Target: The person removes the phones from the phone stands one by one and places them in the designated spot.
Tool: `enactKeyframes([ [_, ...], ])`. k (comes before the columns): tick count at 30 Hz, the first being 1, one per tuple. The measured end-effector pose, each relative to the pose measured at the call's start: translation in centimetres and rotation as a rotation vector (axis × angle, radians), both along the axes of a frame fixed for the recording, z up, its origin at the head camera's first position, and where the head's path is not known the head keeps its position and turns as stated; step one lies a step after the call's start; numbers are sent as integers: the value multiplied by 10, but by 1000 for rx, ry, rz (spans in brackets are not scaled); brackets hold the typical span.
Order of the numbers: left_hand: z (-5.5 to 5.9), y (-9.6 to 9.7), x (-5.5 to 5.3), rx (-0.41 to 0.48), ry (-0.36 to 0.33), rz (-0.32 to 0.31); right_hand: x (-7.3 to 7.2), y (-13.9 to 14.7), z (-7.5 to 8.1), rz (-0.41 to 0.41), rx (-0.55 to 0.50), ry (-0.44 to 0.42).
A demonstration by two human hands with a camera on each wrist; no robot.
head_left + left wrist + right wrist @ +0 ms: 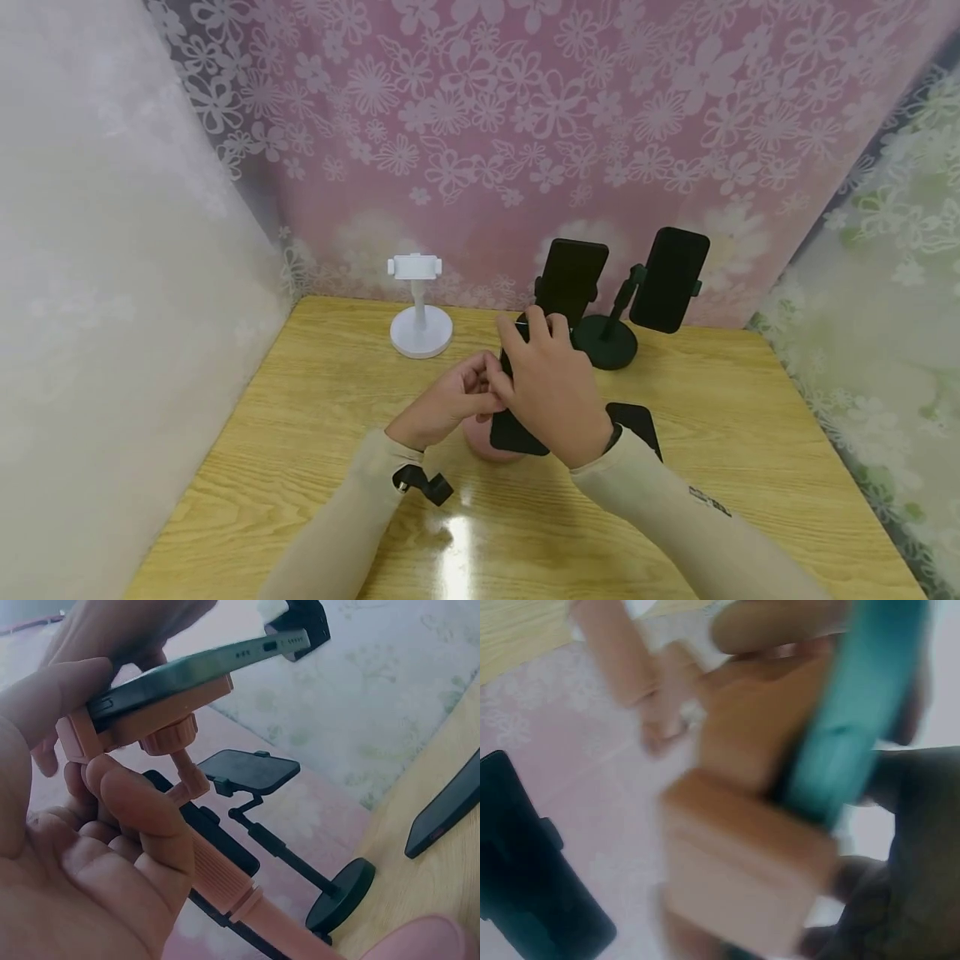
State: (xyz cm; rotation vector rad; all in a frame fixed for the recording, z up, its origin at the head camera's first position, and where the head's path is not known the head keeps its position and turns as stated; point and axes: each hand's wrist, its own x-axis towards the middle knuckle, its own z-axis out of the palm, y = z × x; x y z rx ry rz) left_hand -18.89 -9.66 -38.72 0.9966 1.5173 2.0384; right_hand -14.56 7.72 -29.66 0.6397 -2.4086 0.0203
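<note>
A dark phone with a greenish edge sits tilted in the clamp of a pink phone stand. Its round pink base shows below in the head view. With the thumb at the phone's edge and curled fingers beneath, my left hand pinches the clamp's end. My right hand lies over the phone, gripping it with fingers bent at its far end. Blurred in the right wrist view, the phone's teal side rests against the clamp's end block. The right palm hides much of the screen.
A white phone stand with a bare clamp stands at the back left. Behind my right hand, one phone stands upright in a dark holder, and another leans in a dark green stand. A loose phone lies right of my wrist.
</note>
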Motion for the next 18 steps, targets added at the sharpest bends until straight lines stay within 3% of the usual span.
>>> enactKeyframes([
  [6,1,1,2,-8,0,28,4,0,0,-3,-25,32],
  [18,3,3,4,-38,-3,15,2,6,2,52,19,25],
])
